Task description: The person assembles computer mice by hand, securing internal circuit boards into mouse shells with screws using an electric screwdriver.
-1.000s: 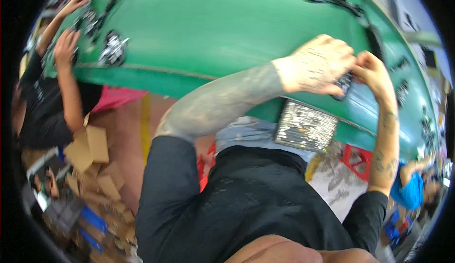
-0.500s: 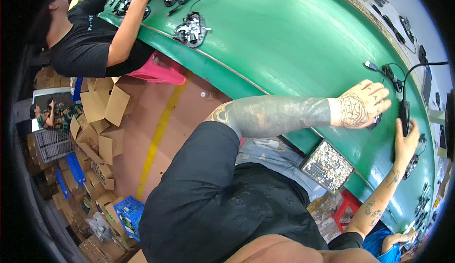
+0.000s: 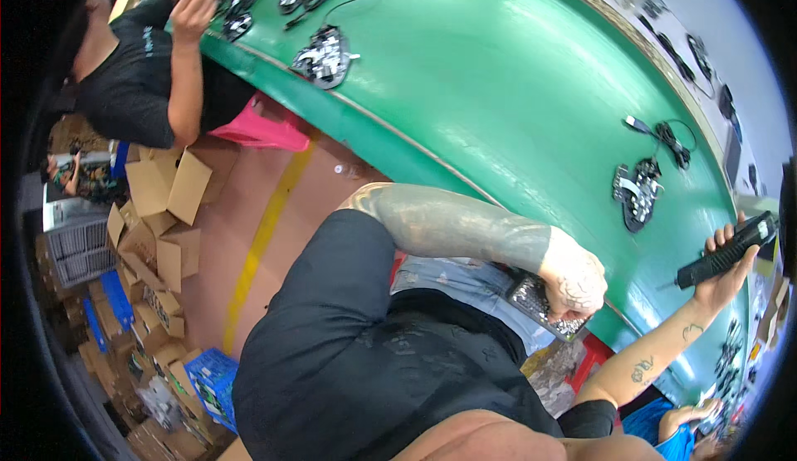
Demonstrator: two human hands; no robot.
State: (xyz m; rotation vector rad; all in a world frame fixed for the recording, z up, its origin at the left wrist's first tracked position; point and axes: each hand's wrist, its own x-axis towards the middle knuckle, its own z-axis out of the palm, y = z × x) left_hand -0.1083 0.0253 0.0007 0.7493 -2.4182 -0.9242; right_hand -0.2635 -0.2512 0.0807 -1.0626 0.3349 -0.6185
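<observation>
Down goes the left hand [image 3: 579,282], off the device it covered half a second ago and into the dark tray [image 3: 525,295] at the table's near edge, while the right hand [image 3: 724,282] has swung out to the right with the black electric driver [image 3: 721,259], lifted from where it stood upright. From the head view, the only one, the left hand is bent over the tray, fingers bunched downward among small shiny metal bits [image 3: 571,326]; its fingertips are hidden, so whether it pinches one, you cannot tell. Right hand now: fingers curled firmly round the driver's body, its thin bit pointing left, out over the green table [image 3: 465,87]. And the opened black device [image 3: 639,200], silvery parts showing, lies on that table beyond the tray, between the two hands and touched by neither, its coiled cable [image 3: 672,144] and pale plug just behind. Over at the upper left, a co-worker in a dark shirt [image 3: 137,79] has both hands raised close together, near more opened assemblies [image 3: 324,58]; a pink stool [image 3: 261,125] and cardboard boxes [image 3: 158,183] stand below, and at lower right sits someone in blue [image 3: 664,428].
</observation>
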